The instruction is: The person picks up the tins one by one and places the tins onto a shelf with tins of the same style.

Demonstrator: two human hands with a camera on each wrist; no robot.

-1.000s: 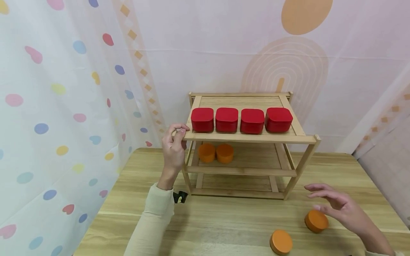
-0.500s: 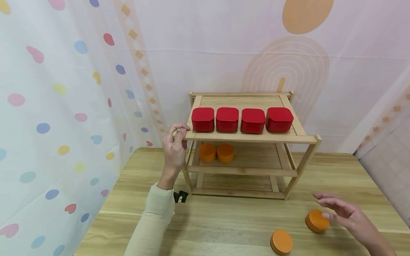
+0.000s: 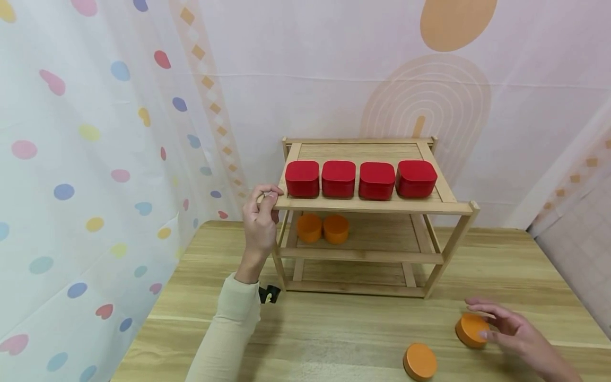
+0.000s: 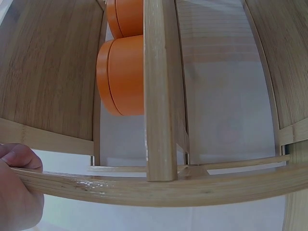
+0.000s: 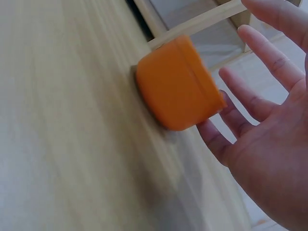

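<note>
My left hand (image 3: 260, 220) grips the front left corner of a wooden shelf rack (image 3: 372, 206), fingers over its top rail; the left wrist view shows that hand (image 4: 19, 187) curled on the side post. My right hand (image 3: 515, 331) is at a round orange lidded container (image 3: 471, 330) on the table, thumb tip overlapping its near side. In the right wrist view its fingers are spread, fingertips right at the edge of the orange container (image 5: 178, 86). A second orange container (image 3: 420, 362) stands nearer, to the left.
Several red square-cornered boxes (image 3: 339, 179) stand in a row on the top shelf. Two orange containers (image 3: 322, 228) sit at the left of the middle shelf. Patterned curtains (image 3: 143, 132) hang behind and left of the wooden table (image 3: 334, 334).
My right hand first drew back to the right, then lowered beside the orange container, its thumb now at the near side. The left hand keeps its place on the rack.
</note>
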